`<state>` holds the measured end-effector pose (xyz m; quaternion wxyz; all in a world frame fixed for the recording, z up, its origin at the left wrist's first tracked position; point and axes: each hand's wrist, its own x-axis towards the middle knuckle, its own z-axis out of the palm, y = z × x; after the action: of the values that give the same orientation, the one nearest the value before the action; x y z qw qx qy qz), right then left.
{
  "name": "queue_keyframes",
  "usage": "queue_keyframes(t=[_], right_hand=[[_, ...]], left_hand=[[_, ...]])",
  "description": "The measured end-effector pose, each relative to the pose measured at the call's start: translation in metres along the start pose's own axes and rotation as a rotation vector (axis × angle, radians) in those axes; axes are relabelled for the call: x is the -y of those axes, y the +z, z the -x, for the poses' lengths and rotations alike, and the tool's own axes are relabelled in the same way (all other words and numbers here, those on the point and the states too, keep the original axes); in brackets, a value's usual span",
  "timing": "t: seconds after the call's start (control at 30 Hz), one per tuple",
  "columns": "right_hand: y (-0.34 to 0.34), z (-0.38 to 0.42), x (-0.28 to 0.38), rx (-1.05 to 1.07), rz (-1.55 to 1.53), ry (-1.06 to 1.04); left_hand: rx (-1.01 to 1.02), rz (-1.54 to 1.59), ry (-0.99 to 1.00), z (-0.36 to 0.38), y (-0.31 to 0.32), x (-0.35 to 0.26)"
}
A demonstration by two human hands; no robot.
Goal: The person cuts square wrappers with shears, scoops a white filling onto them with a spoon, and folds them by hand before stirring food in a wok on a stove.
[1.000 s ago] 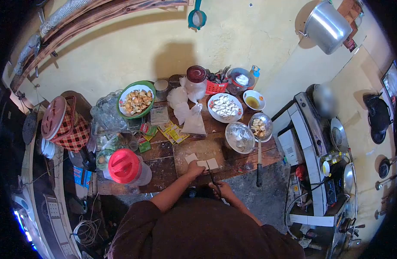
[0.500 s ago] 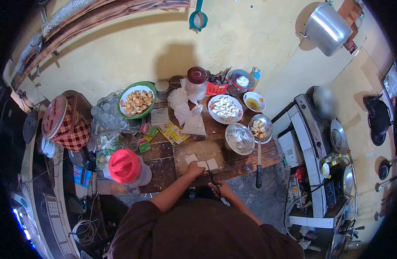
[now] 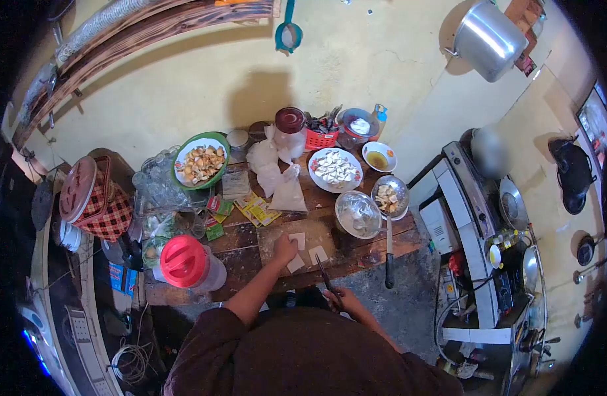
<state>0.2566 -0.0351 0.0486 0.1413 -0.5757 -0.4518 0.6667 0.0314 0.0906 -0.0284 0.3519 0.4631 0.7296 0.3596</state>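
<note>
A thin pale square (image 3: 297,241) lies beside my left hand (image 3: 285,249), whose fingers touch it on the wooden board (image 3: 273,236). A second pale piece (image 3: 295,264) is just below my left hand, and a third (image 3: 318,255) lies to the right. My right hand (image 3: 339,300), near the table's front edge, is closed around the handle of a dark, narrow tool (image 3: 325,274). The tool's tip points up to the third piece. Whether the tool is scissors or a knife is not clear.
Behind are a plate of white pieces (image 3: 335,169), a green-rimmed bowl (image 3: 201,161), a bag of powder (image 3: 289,191) and yellow packets (image 3: 258,210). To the right are a glass bowl (image 3: 358,214) and a knife (image 3: 390,254); a red-lidded jug (image 3: 184,262) stands left.
My left hand has moved slightly left and up, and the pale pieces are spread differently. The dark tool in my right hand shows more fully. The whole view has shifted a little.
</note>
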Motion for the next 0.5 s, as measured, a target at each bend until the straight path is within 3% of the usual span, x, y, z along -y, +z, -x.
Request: queue_keyframes(t=[0.07, 0.17, 0.3, 0.37, 0.5], right_hand=[[-0.003, 0.009, -0.002, 0.014, -0.034, -0.006], [-0.005, 0.019, -0.001, -0.053, 0.018, 0.027], [-0.003, 0.027, -0.005, -0.079, -0.050, 0.002], [-0.004, 0.027, -0.010, -0.074, -0.044, 0.016], [-0.006, 0.021, -0.021, -0.076, -0.045, 0.025]], left_hand=[[0.132, -0.206, 0.074, -0.007, -0.005, -0.028], [0.136, -0.075, 0.192, -0.006, 0.002, -0.057], [0.195, -0.229, 0.145, -0.020, 0.018, -0.060], [0.043, -0.391, 0.304, -0.016, 0.014, -0.058], [-0.047, -0.410, 0.367, -0.007, -0.013, -0.048]])
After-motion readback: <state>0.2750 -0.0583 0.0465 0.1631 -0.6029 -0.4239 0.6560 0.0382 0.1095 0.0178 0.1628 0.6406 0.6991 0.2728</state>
